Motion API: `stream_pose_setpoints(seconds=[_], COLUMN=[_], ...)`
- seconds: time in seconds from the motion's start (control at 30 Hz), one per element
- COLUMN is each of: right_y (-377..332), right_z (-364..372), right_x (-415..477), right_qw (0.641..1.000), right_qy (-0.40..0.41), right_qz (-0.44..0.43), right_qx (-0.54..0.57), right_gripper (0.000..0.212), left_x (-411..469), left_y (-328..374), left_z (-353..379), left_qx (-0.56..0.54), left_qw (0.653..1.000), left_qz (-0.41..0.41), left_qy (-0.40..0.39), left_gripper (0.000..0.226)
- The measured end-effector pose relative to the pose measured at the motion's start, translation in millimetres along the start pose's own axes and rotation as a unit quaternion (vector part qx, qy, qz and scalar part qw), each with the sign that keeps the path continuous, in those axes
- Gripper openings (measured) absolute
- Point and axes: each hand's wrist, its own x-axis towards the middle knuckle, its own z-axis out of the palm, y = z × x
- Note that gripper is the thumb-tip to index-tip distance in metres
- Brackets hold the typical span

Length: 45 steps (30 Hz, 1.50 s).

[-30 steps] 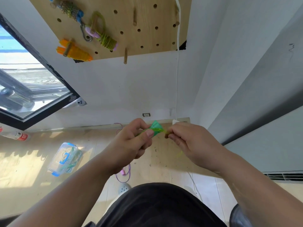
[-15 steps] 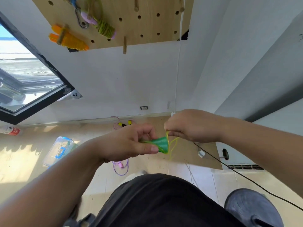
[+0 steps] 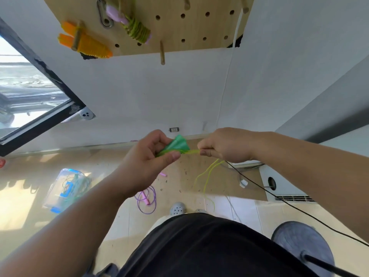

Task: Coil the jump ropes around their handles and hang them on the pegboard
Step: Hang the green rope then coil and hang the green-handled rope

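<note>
My left hand (image 3: 147,162) grips the green jump-rope handles (image 3: 176,145) at mid frame, their flared ends pointing up and right. Just right of them, my right hand (image 3: 223,145) pinches the thin yellow-green rope (image 3: 207,176), which runs taut from the handles to my fingers and then hangs down in loose loops. The wooden pegboard (image 3: 199,27) is on the wall above. An orange coiled rope (image 3: 85,44) and a yellow-green coiled rope with pink handles (image 3: 133,27) hang on its pegs. A purple rope with pink handles (image 3: 146,198) lies on the floor.
A bare wooden peg (image 3: 162,52) sticks out at the pegboard's lower edge. A clear plastic box (image 3: 65,188) with more ropes sits on the floor to the left. A black cable (image 3: 279,198) crosses the floor on the right, near a fan base (image 3: 303,242). A window (image 3: 30,92) is on the left.
My right hand has swung from above the handles to their right side, drawing the rope taut. The left hand lifted the handles a little. The view tilted down slightly.
</note>
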Motion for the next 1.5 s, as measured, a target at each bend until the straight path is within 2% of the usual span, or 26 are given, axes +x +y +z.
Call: stream_pose_setpoints(seconds=[0.1,0.23,0.37,0.5,0.6,0.73,1.03,1.17,1.27,1.37,1.5], right_y=[-12.5,-31.6,-47.9,-73.4,-93.4,-102.0,-92.2,-103.7,-112.9,-115.0,-109.9], right_z=[5.9,8.3,-13.2,-35.1,-44.3,-36.0,-30.9,-38.9,-36.1,-25.3,-11.4], right_x=[9.0,19.1,18.8,16.4,16.3,22.5,17.8,10.0,0.2,-7.3,-15.4], right_qw=[0.999,0.995,0.998,0.999,0.995,0.994,0.978,0.976,0.973,0.966,0.942], right_qy=[0.014,0.029,0.021,-0.006,0.015,0.048,0.126,0.161,0.195,0.223,0.293], right_qz=[0.02,0.034,0.035,0.035,0.043,0.06,0.108,0.109,0.109,0.114,0.108], right_qx=[0.045,0.089,0.045,-0.038,-0.094,-0.077,0.125,0.1,0.055,0.063,0.123], right_gripper=[0.034,0.03,0.028,0.031,0.029,0.027,0.029,0.037,0.039,0.033,0.031], left_x=[0.9,-1.4,-4.5,-3.5,-0.5,1.4,-1.4,3.1,11.5,17.9,22.5], left_y=[-5.5,-9.2,-14.5,-15.5,-15.7,-11.6,-2.7,-2.5,-0.7,5.4,11.0], left_z=[-13.2,-20.5,-40.1,-56.5,-63.1,-63.1,-58.0,-54.9,-52.1,-42.6,-34.7], left_qx=[-0.079,-0.148,-0.075,0.021,0.094,0.189,0.178,0.209,0.209,0.166,-0.006], left_qw=[0.996,0.985,0.978,0.974,0.976,0.964,0.973,0.974,0.978,0.985,0.992], left_qz=[-0.036,-0.054,-0.064,-0.04,-0.021,0.005,0.039,0.028,0.012,-0.012,-0.059], left_qy=[0.02,-0.067,-0.182,-0.222,-0.197,-0.186,-0.144,-0.085,-0.016,0.041,0.114], left_gripper=[0.015,0.019,0.018,0.026,0.037,0.047,0.041,0.026,0.025,0.022,0.033])
